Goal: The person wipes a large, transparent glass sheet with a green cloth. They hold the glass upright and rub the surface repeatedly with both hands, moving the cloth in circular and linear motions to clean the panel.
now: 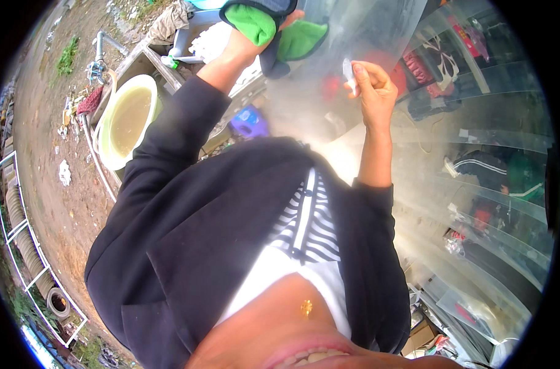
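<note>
Outdoors, dirt [52, 154] left, sheeting [378, 19] right, blue-labelled jug [253, 128], left hand [246, 45] behind cloth [253, 24], grip hidden, right hand [375, 89] pinching translucent scrap [347, 66].

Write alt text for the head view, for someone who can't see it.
A person's left hand holds a green-and-dark cloth item, while the raised right hand pinches a small translucent piece. A pale basin of murky liquid stands at left; translucent plastic sheeting hangs toward the right.
</note>
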Available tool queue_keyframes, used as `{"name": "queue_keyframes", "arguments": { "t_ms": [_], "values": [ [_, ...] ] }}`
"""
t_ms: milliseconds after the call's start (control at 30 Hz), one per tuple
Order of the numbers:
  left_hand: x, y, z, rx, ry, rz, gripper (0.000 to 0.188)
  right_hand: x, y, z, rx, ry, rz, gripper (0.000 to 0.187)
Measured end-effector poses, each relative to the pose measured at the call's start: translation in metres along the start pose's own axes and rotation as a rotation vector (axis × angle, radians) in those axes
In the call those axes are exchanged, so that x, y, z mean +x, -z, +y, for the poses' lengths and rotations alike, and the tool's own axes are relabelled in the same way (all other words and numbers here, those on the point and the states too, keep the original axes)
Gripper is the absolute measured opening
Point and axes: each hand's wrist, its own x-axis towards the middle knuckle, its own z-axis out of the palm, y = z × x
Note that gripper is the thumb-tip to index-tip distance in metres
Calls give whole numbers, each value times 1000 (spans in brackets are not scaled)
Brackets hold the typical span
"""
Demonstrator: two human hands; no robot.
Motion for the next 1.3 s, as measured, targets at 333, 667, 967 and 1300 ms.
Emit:
{"name": "queue_keyframes", "arguments": {
  "t_ms": [333, 667, 967, 1300],
  "values": [
    [-119, -100, -16, -90, -395, -271, 16, 17, 16, 2, -46, 33, -21, 19],
    [-143, -42, -115, -740, 361, -429, 40, 17, 6, -1, -43, -23, -91, 20],
    [3, 79, -59, -1725, 178, 57, 35, 11, -28, 5, 99, -26, -184, 19],
    [16, 49, 11, -621, -239, 288, 100, 7, -25, 9, 115, -13, -157, 19]
  ]
}}
